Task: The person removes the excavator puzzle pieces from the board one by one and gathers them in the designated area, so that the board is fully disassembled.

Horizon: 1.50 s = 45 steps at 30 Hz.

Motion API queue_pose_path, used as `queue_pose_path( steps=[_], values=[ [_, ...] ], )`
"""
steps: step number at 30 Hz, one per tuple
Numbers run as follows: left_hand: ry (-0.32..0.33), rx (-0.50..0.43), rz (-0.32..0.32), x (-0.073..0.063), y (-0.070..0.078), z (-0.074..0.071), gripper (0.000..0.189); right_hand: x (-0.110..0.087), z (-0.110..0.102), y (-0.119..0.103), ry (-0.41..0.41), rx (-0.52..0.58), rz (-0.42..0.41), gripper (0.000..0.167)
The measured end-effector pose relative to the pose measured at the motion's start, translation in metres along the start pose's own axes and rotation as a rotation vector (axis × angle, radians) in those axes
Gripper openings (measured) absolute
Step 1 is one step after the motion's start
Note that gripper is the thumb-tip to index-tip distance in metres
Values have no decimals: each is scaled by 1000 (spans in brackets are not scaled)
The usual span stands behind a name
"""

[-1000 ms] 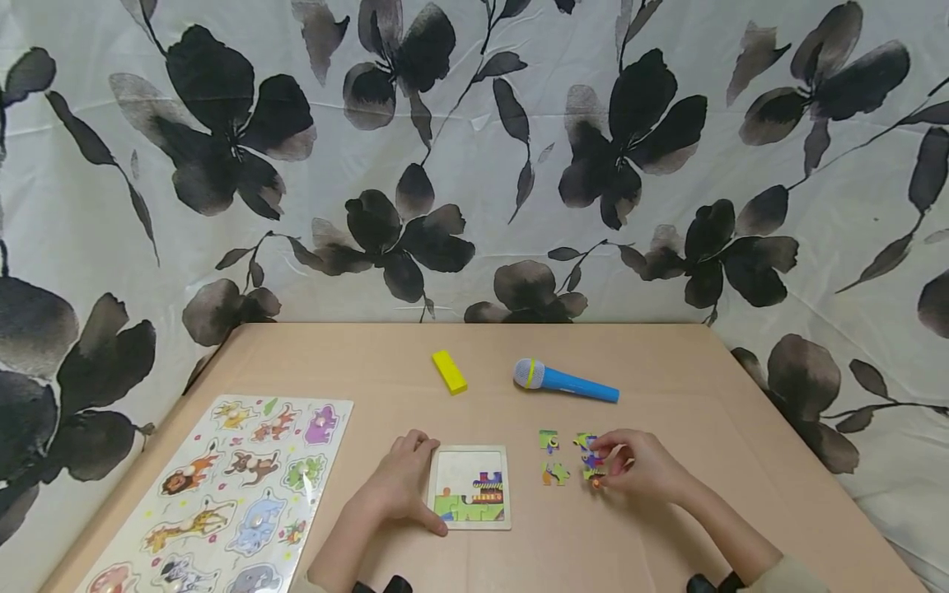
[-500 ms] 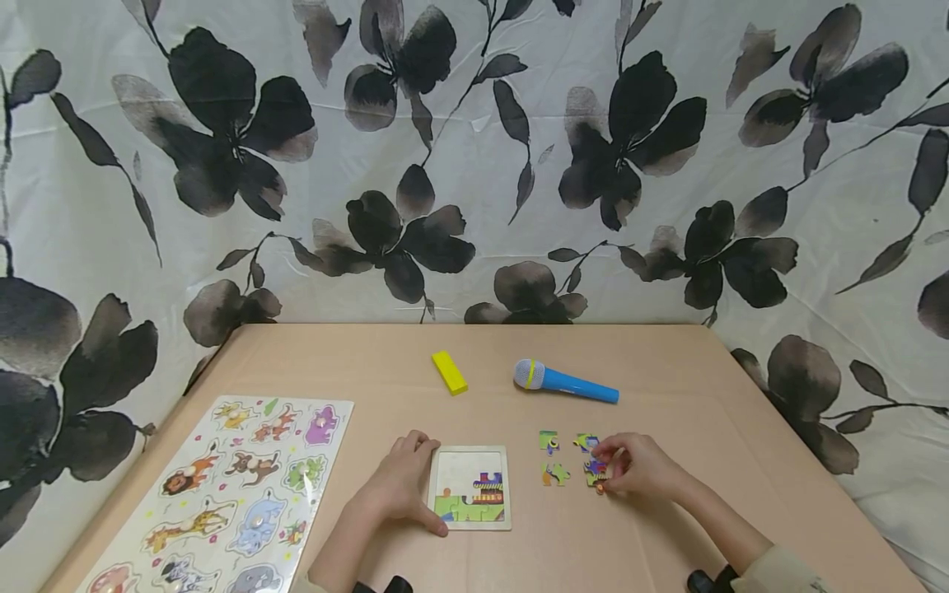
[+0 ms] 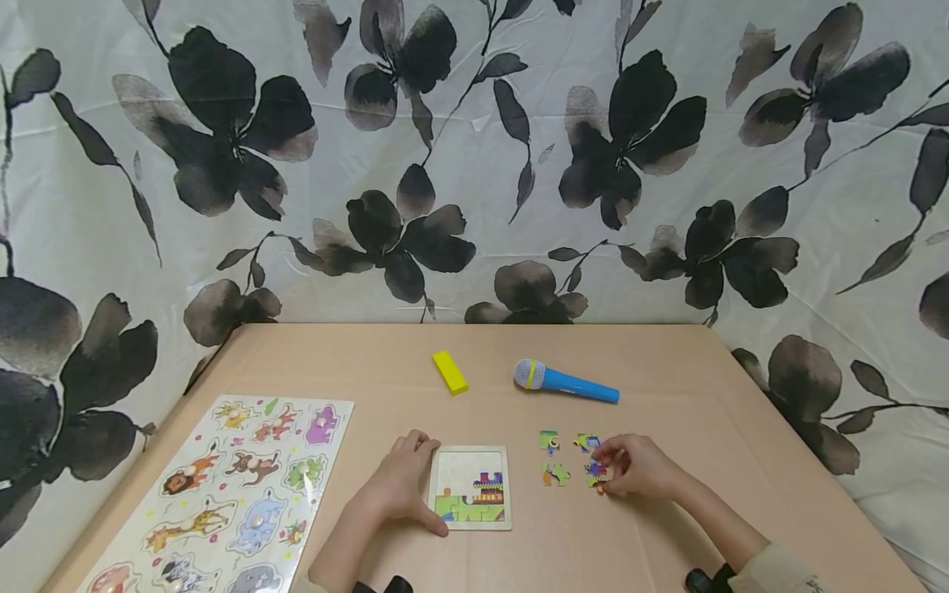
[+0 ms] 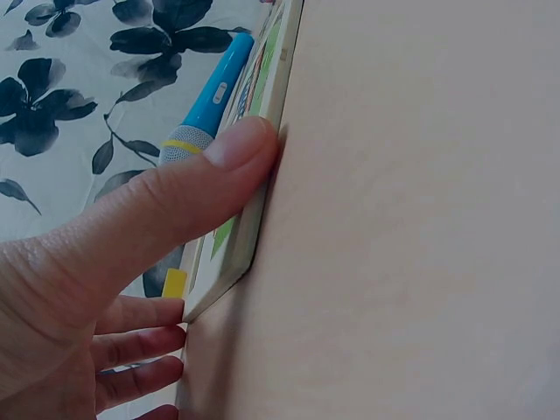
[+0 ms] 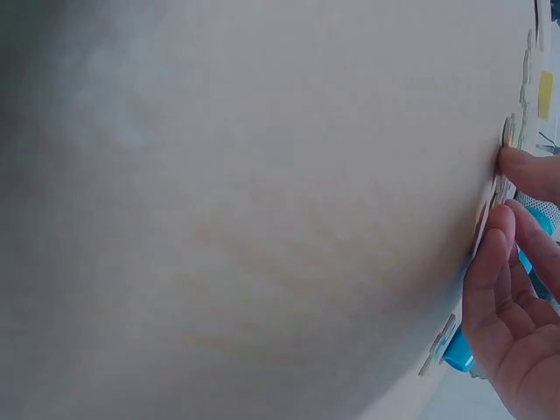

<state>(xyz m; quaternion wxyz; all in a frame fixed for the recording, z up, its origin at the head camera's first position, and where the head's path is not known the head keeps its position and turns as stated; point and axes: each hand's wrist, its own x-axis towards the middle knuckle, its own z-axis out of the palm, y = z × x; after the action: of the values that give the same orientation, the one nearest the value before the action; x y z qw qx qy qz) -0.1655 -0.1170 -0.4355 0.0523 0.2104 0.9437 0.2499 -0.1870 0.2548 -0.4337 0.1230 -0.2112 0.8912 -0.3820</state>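
Note:
My left hand (image 3: pixel 400 482) holds a small framed jigsaw board (image 3: pixel 470 487) by its left side, thumb at the near corner and fingers along the far left. In the left wrist view the thumb (image 4: pixel 192 188) lies across the board's rim. Some green and train-pictured pieces sit joined in the board's lower part. My right hand (image 3: pixel 641 468) pinches a colourful puzzle piece (image 3: pixel 596 469) on the table, partly hidden by the fingers. Close by lie a piece (image 3: pixel 586 442), a green piece (image 3: pixel 549 441) and another piece (image 3: pixel 555 473).
A blue toy microphone (image 3: pixel 571 382) and a yellow block (image 3: pixel 449 372) lie farther back on the table (image 3: pixel 356 358). At the left is a large animal-picture board (image 3: pixel 245 486). Floral cloth (image 3: pixel 511 165) hangs behind the table.
My right hand has shifted slightly down toward the near side, with the piece under its fingers moving a little too. My left hand and the board stay put.

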Motion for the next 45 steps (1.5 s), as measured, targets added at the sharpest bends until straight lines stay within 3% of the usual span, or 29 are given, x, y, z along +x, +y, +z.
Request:
queue_pose_path(
  steps=[25,37,45],
  values=[
    [0,3,11,-1,0,0,114,3,-2,-15,52,-10,14,35],
    [-10,-8,-12,0,0,1,115,20,14,-42,94,-14,-43,38],
    [-14,-10,-11,0,1,-1,115,34,30,-58,44,-1,-70,39]
  ],
)
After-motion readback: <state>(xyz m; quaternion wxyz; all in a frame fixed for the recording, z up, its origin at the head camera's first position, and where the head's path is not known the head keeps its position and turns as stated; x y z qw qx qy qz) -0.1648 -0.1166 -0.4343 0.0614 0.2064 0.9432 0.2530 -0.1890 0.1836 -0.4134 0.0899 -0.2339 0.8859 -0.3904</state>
